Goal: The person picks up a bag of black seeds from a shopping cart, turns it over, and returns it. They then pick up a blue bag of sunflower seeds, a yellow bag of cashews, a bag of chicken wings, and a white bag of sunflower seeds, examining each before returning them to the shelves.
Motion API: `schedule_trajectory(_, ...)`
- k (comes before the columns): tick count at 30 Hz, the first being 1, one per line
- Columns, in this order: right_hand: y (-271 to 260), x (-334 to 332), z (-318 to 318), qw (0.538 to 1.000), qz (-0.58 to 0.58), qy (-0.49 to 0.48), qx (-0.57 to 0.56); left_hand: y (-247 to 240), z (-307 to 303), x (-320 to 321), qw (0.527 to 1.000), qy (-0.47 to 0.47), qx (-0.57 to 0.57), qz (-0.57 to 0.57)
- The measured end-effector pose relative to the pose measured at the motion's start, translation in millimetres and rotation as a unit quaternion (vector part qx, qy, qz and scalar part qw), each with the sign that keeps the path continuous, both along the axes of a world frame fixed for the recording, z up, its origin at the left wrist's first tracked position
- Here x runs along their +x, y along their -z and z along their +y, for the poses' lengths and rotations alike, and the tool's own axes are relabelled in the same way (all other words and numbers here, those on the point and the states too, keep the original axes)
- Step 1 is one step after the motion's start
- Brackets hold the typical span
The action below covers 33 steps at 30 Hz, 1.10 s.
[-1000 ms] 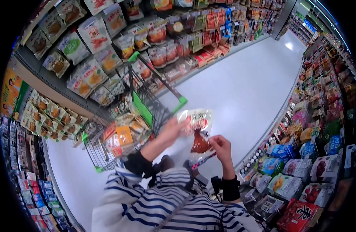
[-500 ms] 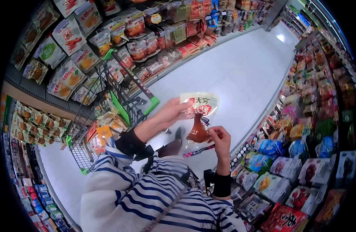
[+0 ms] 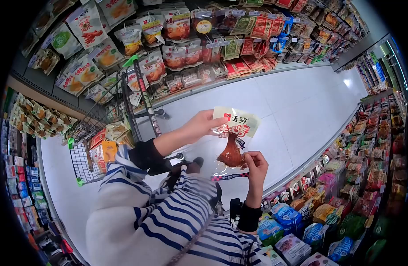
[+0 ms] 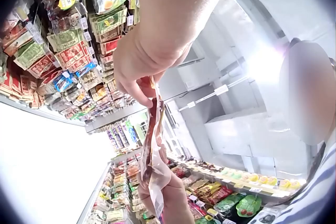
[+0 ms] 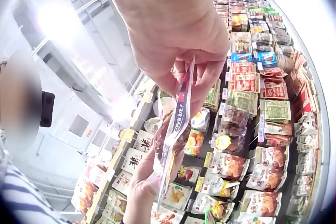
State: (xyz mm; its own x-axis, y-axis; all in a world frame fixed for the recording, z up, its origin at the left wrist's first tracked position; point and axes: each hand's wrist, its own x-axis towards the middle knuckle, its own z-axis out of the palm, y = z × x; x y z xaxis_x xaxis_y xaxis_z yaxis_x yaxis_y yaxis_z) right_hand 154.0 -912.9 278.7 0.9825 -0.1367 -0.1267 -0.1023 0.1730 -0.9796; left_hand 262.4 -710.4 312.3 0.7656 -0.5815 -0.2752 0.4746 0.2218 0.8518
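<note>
Both hands hold up a clear-and-cream snack packet (image 3: 232, 153) with a glossy brown drumstick showing through its window. My left hand (image 3: 202, 126) pinches the upper left edge, thumb on the printed front. Low on the opposite side, my right hand (image 3: 256, 169) grips the edge between thumb and curled fingers. The left wrist view catches the packet (image 4: 154, 145) nearly edge-on, hanging below the left hand (image 4: 144, 58). From the right wrist, the packet's dark printed strip (image 5: 182, 103) shows beneath the right hand (image 5: 181, 50).
To the left stands a wire shopping cart (image 3: 82, 155) with green corners, holding several food packets (image 3: 107, 150). Shelves of hanging snack bags (image 3: 175, 26) line the far side. More bagged goods (image 3: 297, 217) fill the near right shelf. Pale tiled floor (image 3: 292, 95) runs between them.
The head view has turned, and the cart now appears further left. The packet has come into sharper view with its front facing up. Both hands keep their hold on it.
</note>
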Motion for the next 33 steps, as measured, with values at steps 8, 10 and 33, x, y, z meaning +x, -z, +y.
schedule_trajectory(8,16.4,73.6,-50.7,0.999,-0.007,-0.037,-0.013,7.0,-36.2,50.4,0.995,-0.049,0.077,-0.034)
schedule_trajectory(10,16.4,90.8,-66.9,0.999,-0.004,-0.050,-0.013,8.9,-50.8,60.8,0.994,-0.070,0.075,-0.035)
schedule_trajectory(33,19.5,267.2,-240.2,0.988,0.032,-0.145,0.031,41.1,-246.0,131.6,0.984,-0.161,0.075,0.016)
